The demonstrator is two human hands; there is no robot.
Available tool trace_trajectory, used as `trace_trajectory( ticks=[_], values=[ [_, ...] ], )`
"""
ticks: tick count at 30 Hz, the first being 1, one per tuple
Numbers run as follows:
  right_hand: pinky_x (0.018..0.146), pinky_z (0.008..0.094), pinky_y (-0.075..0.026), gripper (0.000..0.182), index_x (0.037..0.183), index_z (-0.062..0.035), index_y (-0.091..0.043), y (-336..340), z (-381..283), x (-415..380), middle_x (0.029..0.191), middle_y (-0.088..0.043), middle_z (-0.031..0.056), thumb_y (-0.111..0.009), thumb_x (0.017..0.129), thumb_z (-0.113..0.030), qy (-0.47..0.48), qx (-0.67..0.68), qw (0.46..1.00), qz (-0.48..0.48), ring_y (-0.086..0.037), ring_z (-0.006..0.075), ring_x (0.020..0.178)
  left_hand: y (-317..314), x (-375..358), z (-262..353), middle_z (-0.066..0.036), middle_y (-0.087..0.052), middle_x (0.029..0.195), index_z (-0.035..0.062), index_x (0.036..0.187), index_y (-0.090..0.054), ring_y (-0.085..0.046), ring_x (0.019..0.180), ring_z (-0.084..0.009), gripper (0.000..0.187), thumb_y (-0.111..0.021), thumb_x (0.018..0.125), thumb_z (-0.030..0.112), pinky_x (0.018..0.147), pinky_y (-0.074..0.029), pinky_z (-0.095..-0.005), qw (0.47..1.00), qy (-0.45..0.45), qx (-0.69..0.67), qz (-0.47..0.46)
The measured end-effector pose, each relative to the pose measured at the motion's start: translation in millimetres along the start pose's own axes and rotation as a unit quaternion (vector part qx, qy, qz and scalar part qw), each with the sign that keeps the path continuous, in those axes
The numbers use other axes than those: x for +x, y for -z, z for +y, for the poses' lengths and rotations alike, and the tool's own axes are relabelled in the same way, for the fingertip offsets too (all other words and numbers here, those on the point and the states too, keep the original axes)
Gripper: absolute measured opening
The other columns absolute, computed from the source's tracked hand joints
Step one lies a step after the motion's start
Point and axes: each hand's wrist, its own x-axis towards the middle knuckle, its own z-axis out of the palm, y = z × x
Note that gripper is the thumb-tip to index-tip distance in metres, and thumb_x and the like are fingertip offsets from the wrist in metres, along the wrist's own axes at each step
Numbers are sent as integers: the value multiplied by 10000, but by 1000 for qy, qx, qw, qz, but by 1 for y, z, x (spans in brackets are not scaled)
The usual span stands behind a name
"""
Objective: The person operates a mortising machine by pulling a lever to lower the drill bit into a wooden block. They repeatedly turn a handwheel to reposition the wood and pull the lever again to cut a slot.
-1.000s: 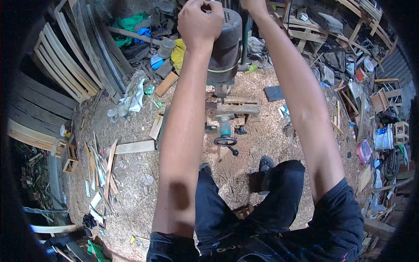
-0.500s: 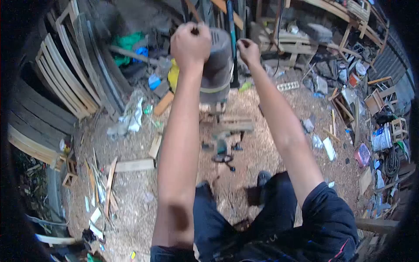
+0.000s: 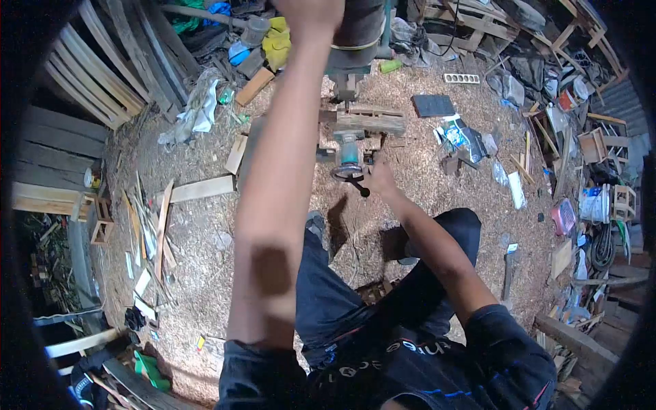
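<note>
A standing machine with a dark rounded housing [image 3: 359,27] fills the top middle of the view. My left hand [image 3: 311,15] is raised at the top edge beside this housing; it is blurred and partly cut off, so its fingers and any grip are hidden. Lower down, a handwheel [image 3: 347,171] sits in front of a green metal part under the worn wooden table [image 3: 371,121] of the machine. My right hand [image 3: 378,174] is just right of the handwheel, near a dark crank handle; its fingers are small and unclear.
Curved wooden slats [image 3: 92,75] lean at the upper left. A long board [image 3: 198,190] and thin wood strips lie on the chip-covered floor at the left. On the right are a dark block [image 3: 432,105], plastic wrappers, a white bucket [image 3: 594,205] and small wooden frames.
The view has tilted down. My right hand has dropped from beside the machine's upper part to near the handwheel. My left hand stays raised, now at the frame's top edge.
</note>
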Motion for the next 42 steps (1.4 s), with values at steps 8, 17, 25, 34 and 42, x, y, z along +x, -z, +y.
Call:
trace_trajectory(
  ticks=[8, 17, 25, 34, 42],
  values=[
    [1009, 465, -437, 649, 1296, 117, -427, -19, 9, -1, 1196, -582, 358, -526, 922, -405, -44, 168, 984, -27, -580, 459, 1140, 214, -295, -59, -289, -392, 1430, -28, 1407, -353, -405, 1325, -432, 565, -485, 965, 299, 1099, -322, -531, 713, 439, 223, -499],
    [876, 392, -538, 919, 1411, 83, -276, -46, 0, -7, 1187, -629, 230, -804, 744, -265, -56, 6, 992, -117, -639, 334, 1080, 230, -352, -88, -273, -373, 1489, 70, 1544, -154, -376, 1370, -427, 701, -278, 995, 488, 1164, -271, -401, 558, 539, 176, -606],
    [667, 350, -551, 644, 1283, 36, -402, -61, 24, -1, 958, -648, 170, -754, 782, -163, -64, 169, 978, -101, -658, 226, 788, 243, -357, -106, -233, -366, 1500, 75, 1544, -190, -348, 1394, -353, 713, -234, 1000, 533, 1164, -257, -386, 529, 573, 133, -612],
    [489, 315, -502, 533, 1280, -19, -361, -96, 41, 6, 851, -615, 118, -664, 876, -190, 60, 204, 977, 20, -603, 159, 587, 241, -320, -97, -182, -226, 1590, 84, 1558, -112, -221, 1471, -314, 776, -126, 988, 611, 1199, -195, -361, 424, 645, 85, -630],
    [911, 478, -497, 431, 1102, 23, -671, -79, 4, -8, 1098, -653, 295, -466, 912, -305, -130, 15, 985, -110, -630, 427, 1062, 240, -314, -88, -208, -269, 1567, 38, 1527, -242, -223, 1471, -313, 857, -84, 968, 668, 1194, -197, -387, 456, 629, 106, -620]
  ],
)
